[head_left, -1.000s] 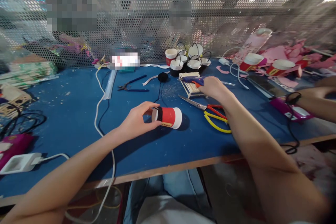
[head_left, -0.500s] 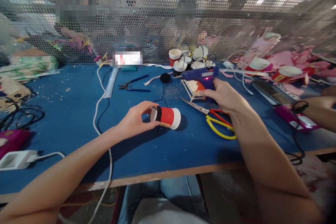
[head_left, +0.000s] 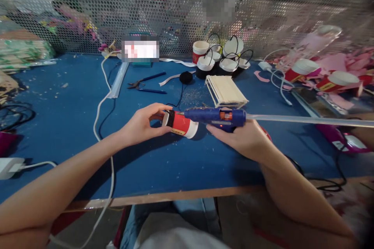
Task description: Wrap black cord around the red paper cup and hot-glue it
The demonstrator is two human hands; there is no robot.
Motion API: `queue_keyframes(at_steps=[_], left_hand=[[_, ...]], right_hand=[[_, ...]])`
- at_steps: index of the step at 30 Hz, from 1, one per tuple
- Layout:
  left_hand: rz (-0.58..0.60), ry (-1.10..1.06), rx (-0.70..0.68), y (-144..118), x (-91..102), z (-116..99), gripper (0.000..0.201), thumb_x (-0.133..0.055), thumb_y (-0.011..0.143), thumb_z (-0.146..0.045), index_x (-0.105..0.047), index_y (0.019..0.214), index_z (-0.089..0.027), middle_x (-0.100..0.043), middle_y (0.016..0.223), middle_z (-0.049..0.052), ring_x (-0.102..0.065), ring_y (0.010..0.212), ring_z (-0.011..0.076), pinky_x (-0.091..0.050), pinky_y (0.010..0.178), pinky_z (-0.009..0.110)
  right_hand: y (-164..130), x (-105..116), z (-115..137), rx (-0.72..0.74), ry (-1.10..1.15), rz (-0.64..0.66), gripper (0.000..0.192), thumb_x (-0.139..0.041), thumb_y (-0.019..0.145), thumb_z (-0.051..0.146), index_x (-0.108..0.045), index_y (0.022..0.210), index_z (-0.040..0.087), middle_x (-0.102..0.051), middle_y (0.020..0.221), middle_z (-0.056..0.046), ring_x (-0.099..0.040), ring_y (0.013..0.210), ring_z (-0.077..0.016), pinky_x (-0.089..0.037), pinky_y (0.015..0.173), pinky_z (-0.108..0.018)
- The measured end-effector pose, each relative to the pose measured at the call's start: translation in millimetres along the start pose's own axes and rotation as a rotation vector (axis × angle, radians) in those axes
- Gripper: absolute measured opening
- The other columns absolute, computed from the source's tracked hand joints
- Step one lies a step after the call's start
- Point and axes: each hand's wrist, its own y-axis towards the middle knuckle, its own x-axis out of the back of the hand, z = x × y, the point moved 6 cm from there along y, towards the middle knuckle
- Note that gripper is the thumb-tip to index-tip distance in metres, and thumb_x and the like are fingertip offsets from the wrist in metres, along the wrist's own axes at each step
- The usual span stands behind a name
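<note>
Blue-handled pliers (head_left: 141, 84) lie spread apart on the blue tabletop (head_left: 163, 167), to the right of a narrow clear plastic sleeve (head_left: 119, 81), while a white cable (head_left: 112, 169) winds down past the sleeve and over the near edge. A teal box (head_left: 142, 64), its upper part blurred out, stands before a perforated metal screen (head_left: 172, 15), with green-and-white packets (head_left: 25, 48) heaped at far left and a white adapter (head_left: 11, 168) below them. On the right are a clear bottle (head_left: 318, 42), pink scraps (head_left: 333, 60), a white plug (head_left: 265, 65) and a purple device (head_left: 336, 138).
</note>
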Motion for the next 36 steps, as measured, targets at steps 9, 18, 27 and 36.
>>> queue_keyframes(at_steps=[9,18,27,36], left_hand=[[-0.025,0.003,0.040,0.3,1.5,-1.1,0.049,-0.070,0.072,-0.029,-0.053,0.116,-0.012,-0.060,0.112,0.013,-0.064,0.090,0.0183,-0.054,0.085,0.036],[-0.032,0.000,0.072,0.3,1.6,2.3,0.052,-0.070,0.072,-0.033,-0.053,0.117,-0.014,-0.061,0.111,0.012,-0.065,0.090,0.0192,-0.055,0.082,0.036],[-0.036,0.017,0.082,-0.8,3.3,2.4,0.051,-0.070,0.071,-0.035,-0.054,0.116,-0.015,-0.061,0.111,0.011,-0.064,0.091,0.0186,-0.055,0.083,0.036],[-0.023,0.024,0.018,1.3,3.4,0.0,0.052,-0.072,0.070,-0.034,-0.055,0.116,-0.016,-0.059,0.114,0.011,-0.063,0.093,0.0190,-0.053,0.087,0.036]], right_hand=[[-6.2,-1.8,28.2,0.284,-0.216,0.026,0.014,-0.052,0.082,0.023,-0.065,0.077,0.020,-0.062,0.065,-0.003,-0.056,0.057,-0.0140,-0.045,0.052,-0.025],[-10.9,-1.9,33.2,0.334,-0.327,0.038,0.021,-0.047,0.085,0.023,-0.066,0.078,0.022,-0.061,0.062,-0.003,-0.054,0.052,-0.0126,-0.043,0.048,-0.024],[-13.4,-4.4,29.7,0.334,-0.386,0.065,0.019,-0.048,0.085,0.022,-0.066,0.080,0.021,-0.062,0.065,-0.003,-0.054,0.053,-0.0114,-0.041,0.048,-0.023],[-12.4,-2.0,29.1,0.301,-0.402,0.070,0.016,-0.051,0.084,0.022,-0.065,0.078,0.023,-0.062,0.065,-0.002,-0.056,0.055,-0.0130,-0.043,0.050,-0.025]])
